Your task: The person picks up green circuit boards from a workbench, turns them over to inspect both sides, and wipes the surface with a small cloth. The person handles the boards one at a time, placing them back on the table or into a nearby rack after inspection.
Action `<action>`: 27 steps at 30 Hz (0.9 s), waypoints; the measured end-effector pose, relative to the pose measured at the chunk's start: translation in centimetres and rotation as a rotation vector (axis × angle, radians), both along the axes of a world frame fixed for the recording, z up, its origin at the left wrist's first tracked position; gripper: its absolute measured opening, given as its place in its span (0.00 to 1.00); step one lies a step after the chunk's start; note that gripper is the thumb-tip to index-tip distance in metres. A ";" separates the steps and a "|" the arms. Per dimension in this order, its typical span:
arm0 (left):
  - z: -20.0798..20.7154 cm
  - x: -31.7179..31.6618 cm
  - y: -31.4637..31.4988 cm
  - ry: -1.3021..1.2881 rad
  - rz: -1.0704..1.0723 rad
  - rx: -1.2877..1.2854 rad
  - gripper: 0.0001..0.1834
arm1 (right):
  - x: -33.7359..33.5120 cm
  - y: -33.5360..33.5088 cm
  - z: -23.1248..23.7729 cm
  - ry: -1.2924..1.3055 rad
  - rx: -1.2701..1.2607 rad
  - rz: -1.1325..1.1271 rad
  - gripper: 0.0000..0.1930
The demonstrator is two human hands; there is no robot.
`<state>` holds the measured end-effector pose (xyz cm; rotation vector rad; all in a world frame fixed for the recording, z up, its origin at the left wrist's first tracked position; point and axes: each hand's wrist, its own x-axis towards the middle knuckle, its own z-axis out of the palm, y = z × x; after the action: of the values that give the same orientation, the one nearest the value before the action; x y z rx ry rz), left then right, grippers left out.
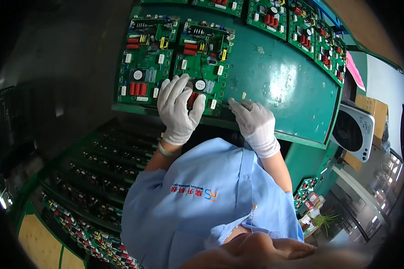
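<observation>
White-gloved left hand [180, 107], loosely spread over a green circuit board [194, 71]; right hand [253, 122] half-curled beside it, grip unclear

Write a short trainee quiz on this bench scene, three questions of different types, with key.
1. Which thing is the white-gloved left hand over?
A) a green rectangular circuit board with red components
B) a brown cardboard box
C) a pink sheet

2. True or false: the white-gloved right hand is at the near edge of the glossy green metal-like table.

3. Fill in: the white-framed unit to the right of the table has a round face coloured ____.

Key: 1. A; 2. True; 3. black.
</observation>
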<state>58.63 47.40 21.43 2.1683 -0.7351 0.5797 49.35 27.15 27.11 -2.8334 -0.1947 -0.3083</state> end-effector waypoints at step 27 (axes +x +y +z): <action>0.4 0.0 0.1 0.025 -0.024 -0.002 0.14 | -1.2 2.2 -0.7 -0.047 0.024 -0.149 0.25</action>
<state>58.61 47.50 21.83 2.1581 -0.7455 0.5406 48.10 29.39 26.41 -2.8241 0.0104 -0.4061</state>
